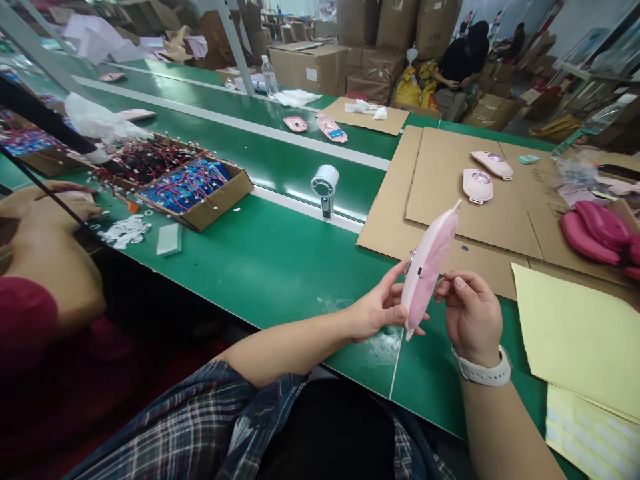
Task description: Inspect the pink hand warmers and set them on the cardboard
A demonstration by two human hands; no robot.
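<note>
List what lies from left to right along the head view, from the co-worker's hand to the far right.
Co-worker's hand → box of blue parts → white fan → left hand → pink shell → right hand → yellow sheet

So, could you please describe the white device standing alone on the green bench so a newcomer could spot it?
Start at the green bench and its white stripe. The white device stands upright there, left of the cardboard sheets. Unlike the pink shells lying flat, it is white with a round head.

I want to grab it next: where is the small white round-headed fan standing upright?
In the head view, the white round-headed fan stands upright mid-table on the green bench, between the open cardboard box and flat cardboard sheets.
</note>
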